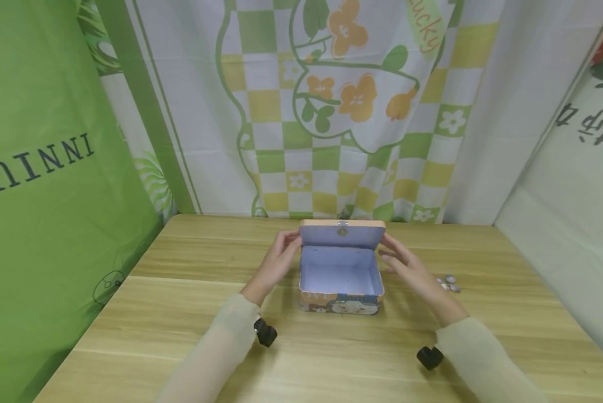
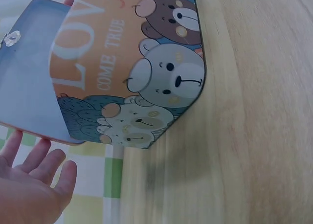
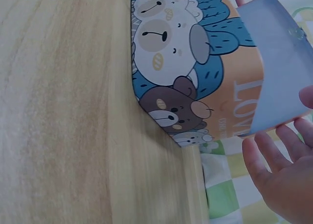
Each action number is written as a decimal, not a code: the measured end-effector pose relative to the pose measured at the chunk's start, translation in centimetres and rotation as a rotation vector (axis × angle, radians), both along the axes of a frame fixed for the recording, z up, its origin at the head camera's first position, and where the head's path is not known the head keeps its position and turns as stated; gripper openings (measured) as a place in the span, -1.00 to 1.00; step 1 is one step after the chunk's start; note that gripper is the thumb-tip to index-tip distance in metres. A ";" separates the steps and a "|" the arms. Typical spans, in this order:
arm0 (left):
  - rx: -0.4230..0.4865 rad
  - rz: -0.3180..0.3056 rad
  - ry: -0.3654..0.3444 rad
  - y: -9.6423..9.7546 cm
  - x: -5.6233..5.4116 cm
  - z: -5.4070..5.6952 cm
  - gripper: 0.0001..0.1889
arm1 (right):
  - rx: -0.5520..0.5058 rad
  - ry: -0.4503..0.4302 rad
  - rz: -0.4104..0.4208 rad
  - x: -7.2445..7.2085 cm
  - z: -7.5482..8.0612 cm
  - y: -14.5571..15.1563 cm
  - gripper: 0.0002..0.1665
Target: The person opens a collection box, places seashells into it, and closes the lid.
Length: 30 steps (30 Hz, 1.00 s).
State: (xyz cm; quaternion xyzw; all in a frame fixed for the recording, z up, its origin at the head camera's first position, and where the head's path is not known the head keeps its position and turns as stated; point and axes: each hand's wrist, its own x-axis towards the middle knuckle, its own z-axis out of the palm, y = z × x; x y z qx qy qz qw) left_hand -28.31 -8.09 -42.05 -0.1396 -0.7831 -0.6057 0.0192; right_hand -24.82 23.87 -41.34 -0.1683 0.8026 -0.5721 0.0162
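Note:
A tin box [image 1: 342, 305] stands on the table with its hinged lid [image 1: 321, 236] raised at the back. The pale blue inside holds nothing that I can see. Cartoon bears and the word LOVE cover its outer walls [image 2: 112, 48]. My left hand [image 1: 276, 260] is at the left side of the lid, fingertips against its edge, fingers loosely extended. On the opposite side my right hand [image 1: 412, 268] has its fingertips at the lid's right edge. In the right wrist view those fingers [image 3: 266, 153] are spread and slightly bent.
Several small bluish-white pieces [image 1: 450, 282] lie on the wooden table [image 1: 206, 336], right of my right hand. A patterned curtain [image 1: 271, 129] hangs behind the table. Green cloth [image 1: 55, 235] borders the left side, and white cloth [image 1: 563, 184] the right.

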 end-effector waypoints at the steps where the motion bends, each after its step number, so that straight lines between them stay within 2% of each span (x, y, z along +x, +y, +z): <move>1: 0.005 -0.015 -0.008 0.0 0.2 0.4 -0.50 | 0.002 0.001 -0.003 -0.1 -0.1 0.0 -0.27; 7: 0.043 -0.091 -0.071 0.1 0.0 -0.3 -0.44 | -0.009 0.028 0.011 -0.9 -0.8 -0.5 -0.20; 8: 0.051 -0.095 -0.068 0.2 -0.4 -0.9 -0.43 | -0.013 0.032 0.017 -1.0 -0.9 -0.5 -0.19; 9: 0.055 -0.100 -0.067 0.2 -0.5 -1.0 -0.42 | -0.015 0.032 0.021 -1.1 -1.1 -0.6 -0.18; 18: 0.071 -0.111 -0.039 0.6 -1.5 -1.6 -0.39 | -0.071 0.021 0.028 -2.0 -2.1 -1.2 -0.16; 27: 0.073 -0.130 -0.083 0.7 -2.2 -1.8 -0.43 | -0.091 -0.012 0.050 -2.8 -2.4 -1.5 -0.18; 30: 0.098 -0.131 -0.097 1.0 -2.5 -2.0 -0.43 | -0.112 -0.052 0.039 -2.9 -2.5 -1.5 -0.20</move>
